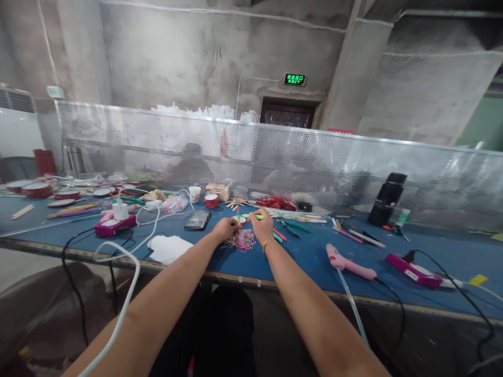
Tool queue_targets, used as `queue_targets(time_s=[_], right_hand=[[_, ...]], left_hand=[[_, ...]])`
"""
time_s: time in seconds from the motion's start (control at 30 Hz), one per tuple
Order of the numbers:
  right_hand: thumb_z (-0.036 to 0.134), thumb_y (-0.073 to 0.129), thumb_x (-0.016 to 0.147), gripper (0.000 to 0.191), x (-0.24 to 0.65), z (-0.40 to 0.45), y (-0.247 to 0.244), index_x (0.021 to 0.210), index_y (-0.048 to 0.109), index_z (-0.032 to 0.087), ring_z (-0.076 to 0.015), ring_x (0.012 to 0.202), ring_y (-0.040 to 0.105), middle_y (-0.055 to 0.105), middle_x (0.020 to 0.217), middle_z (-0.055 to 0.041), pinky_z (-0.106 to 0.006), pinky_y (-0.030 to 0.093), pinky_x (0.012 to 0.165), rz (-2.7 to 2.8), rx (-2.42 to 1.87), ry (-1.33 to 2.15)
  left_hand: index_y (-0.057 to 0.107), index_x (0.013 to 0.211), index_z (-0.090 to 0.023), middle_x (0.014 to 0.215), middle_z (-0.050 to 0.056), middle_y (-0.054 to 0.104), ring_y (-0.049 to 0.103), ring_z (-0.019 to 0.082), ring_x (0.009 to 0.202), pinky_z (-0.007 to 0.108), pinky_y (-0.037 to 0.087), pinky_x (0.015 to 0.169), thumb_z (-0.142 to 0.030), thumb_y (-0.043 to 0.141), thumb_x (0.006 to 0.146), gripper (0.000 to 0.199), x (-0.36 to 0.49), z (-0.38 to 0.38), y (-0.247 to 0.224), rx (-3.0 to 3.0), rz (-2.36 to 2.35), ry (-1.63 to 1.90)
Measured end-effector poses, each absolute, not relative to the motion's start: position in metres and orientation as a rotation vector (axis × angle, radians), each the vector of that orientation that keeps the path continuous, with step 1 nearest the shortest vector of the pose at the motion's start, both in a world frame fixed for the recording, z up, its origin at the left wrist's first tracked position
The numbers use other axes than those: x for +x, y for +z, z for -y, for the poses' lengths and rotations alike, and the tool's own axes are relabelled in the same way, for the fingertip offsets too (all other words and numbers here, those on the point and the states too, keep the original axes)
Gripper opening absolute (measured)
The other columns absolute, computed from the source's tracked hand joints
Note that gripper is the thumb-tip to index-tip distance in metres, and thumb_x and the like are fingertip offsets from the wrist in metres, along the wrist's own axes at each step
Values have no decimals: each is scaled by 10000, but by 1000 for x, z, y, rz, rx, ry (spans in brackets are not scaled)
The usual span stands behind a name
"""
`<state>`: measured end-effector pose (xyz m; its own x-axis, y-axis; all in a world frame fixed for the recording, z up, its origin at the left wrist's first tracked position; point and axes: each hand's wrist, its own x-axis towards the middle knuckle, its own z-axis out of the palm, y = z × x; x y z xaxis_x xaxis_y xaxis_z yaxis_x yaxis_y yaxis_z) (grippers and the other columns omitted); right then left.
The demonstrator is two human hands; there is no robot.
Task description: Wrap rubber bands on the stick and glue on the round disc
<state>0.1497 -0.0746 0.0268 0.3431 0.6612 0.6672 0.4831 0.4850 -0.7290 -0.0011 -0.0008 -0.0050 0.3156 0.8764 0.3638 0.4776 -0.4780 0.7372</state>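
My left hand [227,229] is closed in a pinch at the near side of a small upright piece with a green and red tip [238,212]; what its fingertips hold is too small to make out. My right hand [261,225], with a gold bracelet [267,244] at the wrist, is closed around a light green pen-like tool [251,216] that points left toward the upright piece. Just below and between the hands lies a tangled pile of colourful small bands [241,241] on the blue table [306,251]. A white round piece shows partly behind the fingertips.
A pink glue gun [349,263] and purple power strip [414,271] lie right. Pliers [290,228] are beyond my right hand. Left are a white cloth [168,249], a phone-like object [197,220], another power strip [113,225] and a white cable [135,272]. A black bottle [387,199] stands at back right.
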Motion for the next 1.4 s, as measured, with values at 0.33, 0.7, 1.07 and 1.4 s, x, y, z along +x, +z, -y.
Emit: queue_targets(time_s=[0.33, 0.7, 1.07, 1.4], right_hand=[[367, 521, 755, 179, 149, 74, 26, 630, 520, 239, -185, 633, 558, 636, 619, 11, -284, 406, 660, 1306, -1127, 173], [353, 518, 739, 171, 146, 76, 28, 619, 515, 231, -189, 641, 561, 643, 615, 1, -287, 397, 661, 1323, -1112, 199], [354, 535, 745, 169, 148, 71, 24, 628, 526, 232, -193, 640, 571, 650, 615, 2, -293, 406, 674, 1309, -1117, 183], [347, 526, 738, 159, 148, 72, 25, 631, 527, 229, -192, 624, 565, 651, 610, -3, -290, 404, 653, 1320, -1139, 206]], left_hand=[[640, 613, -144, 487, -33, 481, 371, 93, 492, 237, 268, 508, -496, 658, 660, 355, -4, 6, 1, 2083, -1209, 996], [641, 653, -143, 529, -28, 507, 411, 96, 509, 231, 302, 519, -508, 622, 677, 367, -6, 5, -1, 2079, -1208, 985], [645, 654, -142, 531, -30, 514, 409, 93, 517, 222, 292, 512, -476, 620, 693, 337, -6, 4, -4, 2084, -1202, 997], [640, 647, -149, 524, -30, 503, 408, 95, 510, 222, 307, 517, -492, 623, 684, 346, -6, -4, -9, 2080, -1224, 996]])
